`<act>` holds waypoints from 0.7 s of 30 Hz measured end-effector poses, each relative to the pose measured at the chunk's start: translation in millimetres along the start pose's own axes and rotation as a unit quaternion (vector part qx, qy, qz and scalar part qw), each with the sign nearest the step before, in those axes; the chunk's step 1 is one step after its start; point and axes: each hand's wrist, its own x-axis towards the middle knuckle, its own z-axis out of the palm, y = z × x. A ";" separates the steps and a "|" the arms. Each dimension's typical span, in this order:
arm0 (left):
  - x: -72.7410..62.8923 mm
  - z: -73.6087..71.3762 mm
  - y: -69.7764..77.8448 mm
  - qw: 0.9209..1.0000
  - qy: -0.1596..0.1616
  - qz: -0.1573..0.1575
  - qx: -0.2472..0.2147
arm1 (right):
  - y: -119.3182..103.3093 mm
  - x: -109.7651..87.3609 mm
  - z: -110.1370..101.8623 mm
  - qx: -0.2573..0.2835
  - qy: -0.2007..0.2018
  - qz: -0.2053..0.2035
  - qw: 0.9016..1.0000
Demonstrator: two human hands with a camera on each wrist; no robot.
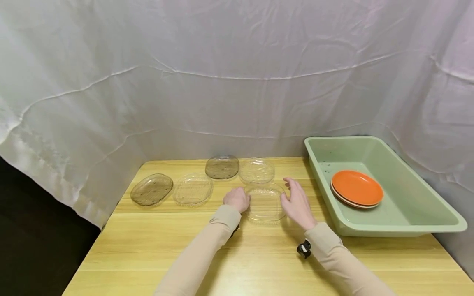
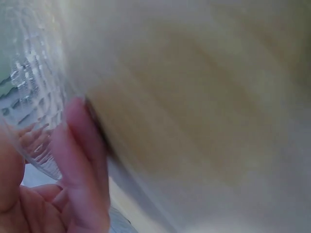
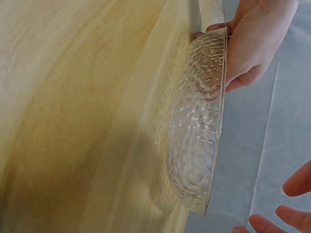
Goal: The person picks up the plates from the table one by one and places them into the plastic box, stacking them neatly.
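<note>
My left hand (image 1: pixel 237 200) grips the left rim of a clear, rounded-square dish (image 1: pixel 264 203) with a rippled texture. In the left wrist view, the fingers (image 2: pixel 80 160) and thumb lie on either side of the dish's edge. The dish (image 3: pixel 197 126) is close over the wooden table in the right wrist view, its bumpy side facing the wood. At the dish's right side is my right hand (image 1: pixel 299 205), its fingers spread. Those fingers (image 3: pixel 296 187) stand apart from the dish in the right wrist view.
Two smoky brown dishes, one at the left (image 1: pixel 152 190) and one at the back (image 1: pixel 222 167), lie on the table (image 1: pixel 148 255). Clear dishes sit near them, one left (image 1: pixel 193 190), one behind (image 1: pixel 256 170). A green tub (image 1: pixel 403 228) at right contains stacked plates, an orange plate (image 1: pixel 357 188) topmost.
</note>
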 end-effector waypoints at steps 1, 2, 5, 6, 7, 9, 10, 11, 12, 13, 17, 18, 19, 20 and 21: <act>0.5 0.4 -0.5 1.000 0.005 0.000 -0.003 | -0.4 -0.1 0.1 0.001 -0.001 0.001 1.000; 1.0 0.8 -1.1 1.000 0.007 0.000 -0.006 | -0.6 -0.2 0.1 0.003 -0.002 0.002 1.000; 2.1 1.7 -3.1 1.000 0.013 0.000 -0.014 | -1.4 -0.4 0.6 0.007 -0.005 0.006 1.000; 2.3 2.0 -3.7 1.000 0.016 0.001 -0.016 | -1.6 -0.5 0.8 0.009 -0.006 0.008 1.000; 2.4 2.2 -4.3 1.000 0.020 0.002 -0.016 | -1.8 -0.6 0.9 0.009 -0.008 0.010 1.000; 2.5 2.9 -5.4 1.000 0.021 0.004 -0.018 | -2.1 -0.7 1.2 0.011 -0.009 0.015 1.000; 2.4 3.3 -5.8 1.000 0.023 0.006 -0.017 | -2.2 -0.7 1.1 0.011 -0.011 0.017 1.000; 2.4 3.4 -6.2 1.000 0.024 0.009 -0.017 | -2.3 -0.7 1.1 0.014 -0.012 0.020 1.000; 2.2 3.6 -6.5 0.999 0.024 0.011 -0.017 | -2.4 -0.6 0.9 0.016 -0.012 0.021 1.000; 2.0 3.5 -6.8 0.999 0.022 0.012 -0.022 | -2.4 -0.4 0.6 0.021 -0.013 0.022 0.999; 0.9 2.1 -9.3 0.999 0.011 0.021 -0.040 | -3.0 0.4 -1.8 0.037 -0.016 0.028 0.999; 0.2 1.6 -10.2 0.999 0.007 0.023 -0.048 | -3.4 0.4 -2.6 0.040 -0.016 0.029 0.999; -0.4 0.8 -11.2 0.998 0.005 0.027 -0.055 | -3.8 0.4 -3.2 0.044 -0.017 0.031 0.998; -1.6 -0.1 -12.5 0.998 0.006 0.032 -0.059 | -3.9 0.4 -3.9 0.045 -0.017 0.034 0.998; -2.5 -1.2 -13.6 0.997 0.004 0.036 -0.065 | -4.3 0.3 -4.4 0.047 -0.017 0.036 0.998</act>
